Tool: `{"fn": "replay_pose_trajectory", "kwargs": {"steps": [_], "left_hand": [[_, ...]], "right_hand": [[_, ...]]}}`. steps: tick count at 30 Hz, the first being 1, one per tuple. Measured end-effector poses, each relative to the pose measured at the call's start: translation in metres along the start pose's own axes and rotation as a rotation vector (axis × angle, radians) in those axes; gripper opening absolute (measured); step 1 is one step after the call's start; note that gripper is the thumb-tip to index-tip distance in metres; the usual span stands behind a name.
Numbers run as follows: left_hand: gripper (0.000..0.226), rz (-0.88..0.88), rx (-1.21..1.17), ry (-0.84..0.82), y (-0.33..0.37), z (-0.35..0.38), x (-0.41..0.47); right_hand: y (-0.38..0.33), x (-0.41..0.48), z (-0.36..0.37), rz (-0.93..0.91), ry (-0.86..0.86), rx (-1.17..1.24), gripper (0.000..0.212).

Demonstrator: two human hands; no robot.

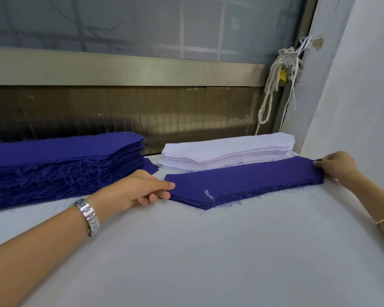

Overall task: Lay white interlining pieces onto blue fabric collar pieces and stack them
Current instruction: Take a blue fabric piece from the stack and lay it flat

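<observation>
Hands sit at the 2 ends of the collar piece (242,181): the left hand (142,191) pinches its left tip between thumb and curled fingers, and the right hand (336,166) pinches its far-right corner. I read the piece as the top of a thin pile of several layers, flat on the table (186,251), with its long axis running left to right and angling slightly away toward the right. What I need next, the interlining stack (228,149), lies just behind it, touching or nearly touching its back edge, long axis parallel. Both hands look about equally close to it, and each would only have to reach forward over the blue. I judge the right side tight, since the wall (364,107) stands just beyond that hand, and the tall blue stack (64,156) crowds the left. Open room is all on the near side of the table, toward the camera.
</observation>
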State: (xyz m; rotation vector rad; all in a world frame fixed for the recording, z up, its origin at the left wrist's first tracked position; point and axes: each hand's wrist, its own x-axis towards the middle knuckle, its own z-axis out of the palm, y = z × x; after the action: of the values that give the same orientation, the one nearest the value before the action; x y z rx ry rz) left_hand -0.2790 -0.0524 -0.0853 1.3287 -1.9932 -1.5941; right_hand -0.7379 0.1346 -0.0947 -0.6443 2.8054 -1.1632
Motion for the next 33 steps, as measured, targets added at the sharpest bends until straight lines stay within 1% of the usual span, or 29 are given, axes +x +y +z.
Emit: {"fn": "replay_pose_trajectory", "kwargs": {"steps": [3,5,7,9,10,11,12,13,14,15,18,21,23,25,27,30,33], "left_hand": [[0.031,0.047,0.155,0.06,0.0,0.001,0.001],[0.037,0.068,0.275,0.11,0.0,0.0,0.001],[0.042,0.095,0.37,0.152,-0.002,-0.003,0.0],[0.043,0.13,0.451,0.188,-0.003,-0.008,-0.004],[0.042,0.155,0.483,0.209,-0.004,-0.01,-0.008],[0.041,0.189,0.503,0.24,-0.004,-0.013,-0.011],[0.04,0.236,0.506,0.285,-0.004,-0.017,-0.016],[0.039,0.295,0.493,0.346,-0.004,-0.021,-0.021],[0.037,0.36,0.473,0.416,-0.003,-0.026,-0.026],[0.035,0.428,0.451,0.487,-0.003,-0.033,-0.032],[0.03,0.602,0.375,0.669,-0.004,-0.057,-0.048],[0.024,0.713,0.386,0.788,-0.008,-0.088,-0.06],[0.021,0.703,0.469,0.876,-0.014,-0.111,-0.065],[0.021,0.664,0.626,1.031,-0.023,-0.136,-0.068],[0.021,0.613,0.748,1.134,-0.031,-0.16,-0.071],[0.02,0.489,0.858,1.162,-0.041,-0.192,-0.077],[0.019,0.377,0.954,1.132,-0.049,-0.218,-0.085]], "right_hand": [[-0.001,-0.002,-0.001,0.006,-0.003,-0.033,0.029],[-0.003,-0.004,-0.001,0.002,0.011,-0.051,0.026],[-0.004,-0.007,-0.002,-0.003,0.026,-0.091,0.028],[-0.008,-0.014,-0.004,-0.021,0.05,-0.138,0.026],[-0.012,-0.018,-0.006,-0.022,0.07,-0.175,0.019],[-0.017,-0.026,-0.007,-0.046,0.087,-0.217,0.007],[-0.022,-0.031,-0.008,-0.069,0.111,-0.248,0.013],[-0.03,-0.036,-0.007,-0.102,0.128,-0.281,0.027],[-0.038,-0.043,-0.004,-0.152,0.144,-0.299,0.035],[-0.048,-0.051,0.0,-0.22,0.164,-0.306,0.037],[-0.084,-0.078,0.02,-0.44,0.123,-0.289,0.031],[-0.123,-0.108,0.047,-0.585,0.023,-0.233,0.022],[-0.152,-0.127,0.063,-0.65,-0.036,-0.182,0.018],[-0.18,-0.146,0.079,-0.7,-0.104,-0.119,0.017],[-0.206,-0.167,0.096,-0.733,-0.162,-0.048,0.018],[-0.241,-0.196,0.125,-0.753,-0.242,0.04,0.019],[-0.271,-0.217,0.148,-0.743,-0.296,0.121,0.02]]}}
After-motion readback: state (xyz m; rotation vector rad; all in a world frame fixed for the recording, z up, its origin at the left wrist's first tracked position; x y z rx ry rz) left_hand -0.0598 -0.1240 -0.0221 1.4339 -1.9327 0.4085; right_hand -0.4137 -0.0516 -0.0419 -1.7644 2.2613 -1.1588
